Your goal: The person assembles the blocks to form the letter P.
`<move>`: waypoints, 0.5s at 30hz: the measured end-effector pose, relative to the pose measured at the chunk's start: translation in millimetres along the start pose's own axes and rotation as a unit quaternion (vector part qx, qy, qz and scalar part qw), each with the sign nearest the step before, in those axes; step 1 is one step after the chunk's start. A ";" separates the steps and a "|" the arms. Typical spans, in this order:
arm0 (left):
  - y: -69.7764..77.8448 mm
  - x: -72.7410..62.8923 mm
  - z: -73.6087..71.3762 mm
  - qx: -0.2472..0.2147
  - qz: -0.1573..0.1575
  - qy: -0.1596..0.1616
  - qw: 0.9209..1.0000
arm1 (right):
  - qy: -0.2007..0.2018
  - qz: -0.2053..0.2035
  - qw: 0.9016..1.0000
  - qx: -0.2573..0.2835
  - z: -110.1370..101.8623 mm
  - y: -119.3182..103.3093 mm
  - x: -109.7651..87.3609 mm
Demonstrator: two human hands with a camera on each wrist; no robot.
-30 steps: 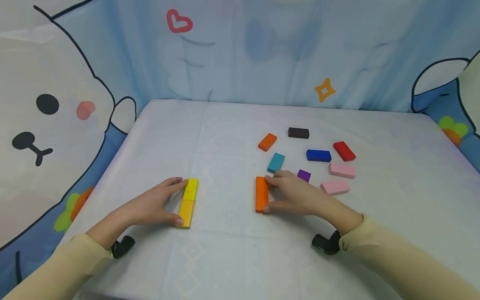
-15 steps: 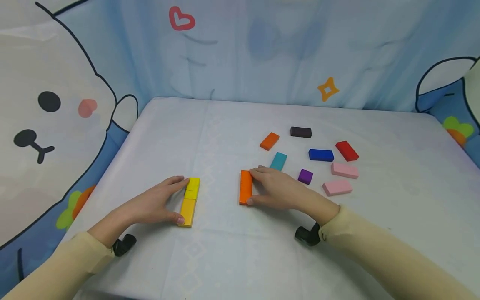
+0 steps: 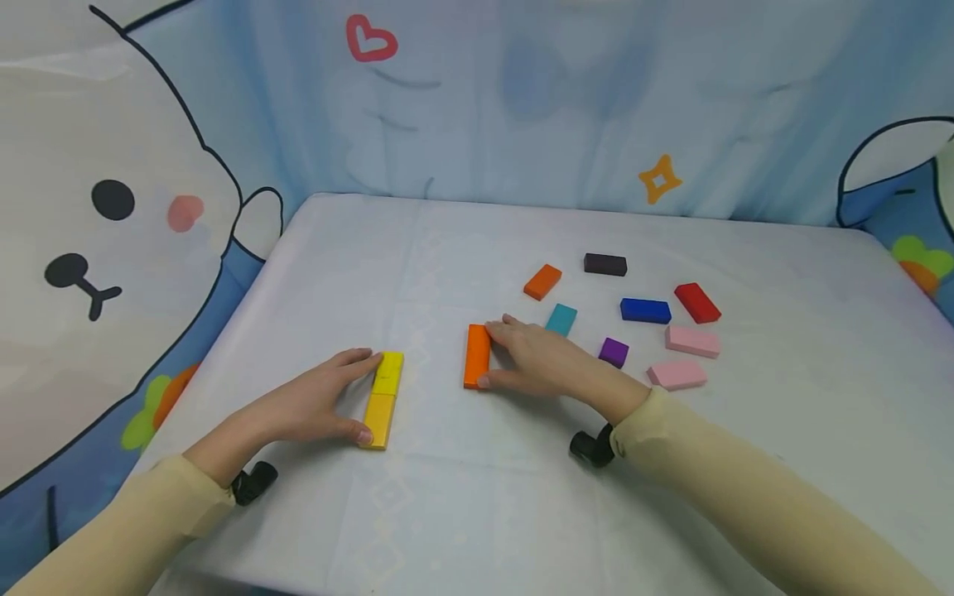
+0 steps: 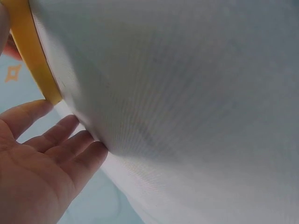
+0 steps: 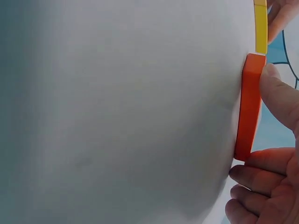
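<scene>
Two yellow blocks lie end to end on the table, a bright yellow block (image 3: 387,374) behind a deeper yellow block (image 3: 379,422). My left hand (image 3: 313,404) holds the pair by its ends, index finger at the far end and thumb at the near one. In the left wrist view the index finger touches a corner of the yellow row (image 4: 35,51); the other fingers reach past it. My right hand (image 3: 547,361) pinches a long orange block (image 3: 477,356) lengthwise between thumb and index finger. That orange block (image 5: 250,105) lies flat, apart from the yellow pair.
Right of centre lie a small orange block (image 3: 542,282), a black block (image 3: 605,265), a teal block (image 3: 561,319) partly behind the right hand, a purple block (image 3: 614,353), a blue block (image 3: 645,310), a red block (image 3: 697,303) and two pink blocks (image 3: 692,341). A white cloth (image 3: 462,505) covers the table.
My right hand has slid the orange block leftward and slightly away, narrowing the gap to the yellow blocks. The left hand stays at the yellow pair. The view has shifted slightly.
</scene>
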State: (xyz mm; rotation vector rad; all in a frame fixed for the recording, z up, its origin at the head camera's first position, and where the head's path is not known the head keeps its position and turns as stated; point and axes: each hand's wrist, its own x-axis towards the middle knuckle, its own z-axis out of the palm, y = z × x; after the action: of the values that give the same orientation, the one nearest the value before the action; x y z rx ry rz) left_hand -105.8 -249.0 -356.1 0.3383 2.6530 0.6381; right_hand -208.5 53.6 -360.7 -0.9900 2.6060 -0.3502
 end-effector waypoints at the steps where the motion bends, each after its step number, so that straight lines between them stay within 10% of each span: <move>1: -0.4 0.5 -0.1 0.000 0.000 -0.001 1.000 | 0.001 0.001 1.000 0.002 -0.1 -0.4 3.6; 15: -1.7 2.1 -1.1 -0.007 -0.010 -0.007 1.000 | 0.019 0.029 0.999 0.023 -3.9 -0.8 43.0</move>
State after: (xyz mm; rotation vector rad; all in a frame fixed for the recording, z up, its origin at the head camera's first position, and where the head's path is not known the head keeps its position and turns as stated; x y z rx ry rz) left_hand -108.4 -250.2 -356.7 0.3113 2.6341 0.6447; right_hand -239.8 24.4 -366.2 -0.9003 2.6424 -0.4155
